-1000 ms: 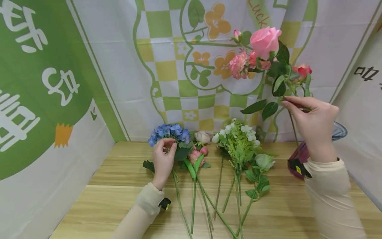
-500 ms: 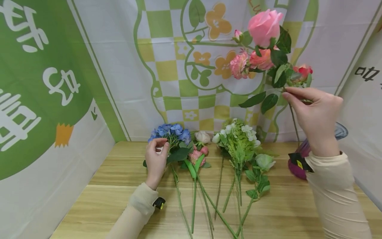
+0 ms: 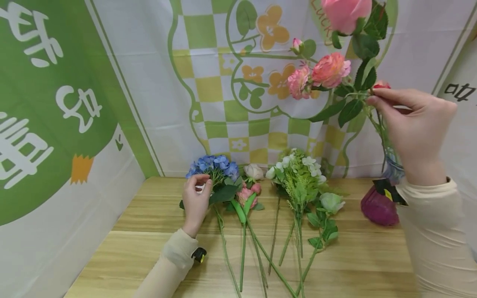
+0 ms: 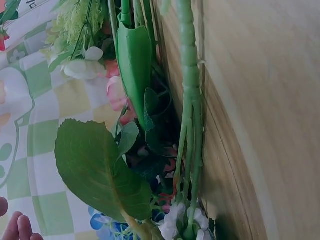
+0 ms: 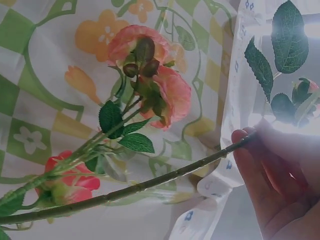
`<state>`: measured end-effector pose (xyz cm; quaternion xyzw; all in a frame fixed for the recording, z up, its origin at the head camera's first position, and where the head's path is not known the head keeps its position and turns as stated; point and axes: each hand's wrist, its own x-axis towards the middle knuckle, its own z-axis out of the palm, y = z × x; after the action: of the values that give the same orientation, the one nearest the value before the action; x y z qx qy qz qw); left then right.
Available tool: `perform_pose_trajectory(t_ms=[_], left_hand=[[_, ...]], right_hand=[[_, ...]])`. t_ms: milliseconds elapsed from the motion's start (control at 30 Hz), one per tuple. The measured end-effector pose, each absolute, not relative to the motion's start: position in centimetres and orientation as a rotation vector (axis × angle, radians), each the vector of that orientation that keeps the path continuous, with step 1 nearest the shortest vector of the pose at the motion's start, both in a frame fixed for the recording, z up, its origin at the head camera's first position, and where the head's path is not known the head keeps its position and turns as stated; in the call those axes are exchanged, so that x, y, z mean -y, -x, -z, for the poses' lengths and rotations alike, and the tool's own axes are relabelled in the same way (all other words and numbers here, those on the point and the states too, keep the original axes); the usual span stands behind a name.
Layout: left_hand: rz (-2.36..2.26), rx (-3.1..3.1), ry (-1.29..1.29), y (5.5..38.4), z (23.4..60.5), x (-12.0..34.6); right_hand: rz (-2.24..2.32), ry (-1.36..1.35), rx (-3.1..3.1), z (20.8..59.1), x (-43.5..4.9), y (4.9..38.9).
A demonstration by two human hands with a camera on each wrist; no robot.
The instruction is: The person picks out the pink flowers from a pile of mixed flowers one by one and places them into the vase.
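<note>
My right hand (image 3: pixel 421 124) pinches the stem of a large pink rose (image 3: pixel 346 14) between thumb and fingertips, high at the right. The stem (image 5: pixel 175 174) slants down toward a vase (image 3: pixel 378 209) with a purple base and bluish glass top, partly hidden behind my wrist; its lower end overlaps the glass. Coral-pink flowers (image 3: pixel 329 70) stand in the vase, just left of the hand. My left hand (image 3: pixel 196 200) hovers with loosely bent fingers beside a blue hydrangea (image 3: pixel 218 165) and holds nothing. Its fingertips (image 4: pixel 22 227) show at the left wrist view's corner.
On the wooden table (image 3: pixel 126 244) lie several other stems: a white-and-green bunch (image 3: pixel 298 182), a pale green rose (image 3: pixel 331 202), a cream rose (image 3: pixel 253 171), a pink flower (image 3: pixel 245 194) and a closed green bud (image 3: pixel 239 211). A printed cloth (image 3: pixel 261 128) hangs behind.
My right hand has moved up and to the right with the pink rose, whose head now reaches the top edge. The left hand has shifted slightly left, away from the hydrangea.
</note>
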<state>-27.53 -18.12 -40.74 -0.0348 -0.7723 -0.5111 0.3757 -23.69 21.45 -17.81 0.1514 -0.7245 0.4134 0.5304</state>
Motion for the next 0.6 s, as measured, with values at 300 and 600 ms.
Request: perform_pose_trajectory(t_ms=[300,600], left_hand=[[1.307,1.98,0.085,27.5,40.5,18.2],[1.305,1.985,0.087,27.4,40.6,18.2]], right_hand=[[-1.047,-0.407,1.588,16.8,-21.5,23.3],[-1.018,-0.335,1.594,16.2,-21.7,22.1]])
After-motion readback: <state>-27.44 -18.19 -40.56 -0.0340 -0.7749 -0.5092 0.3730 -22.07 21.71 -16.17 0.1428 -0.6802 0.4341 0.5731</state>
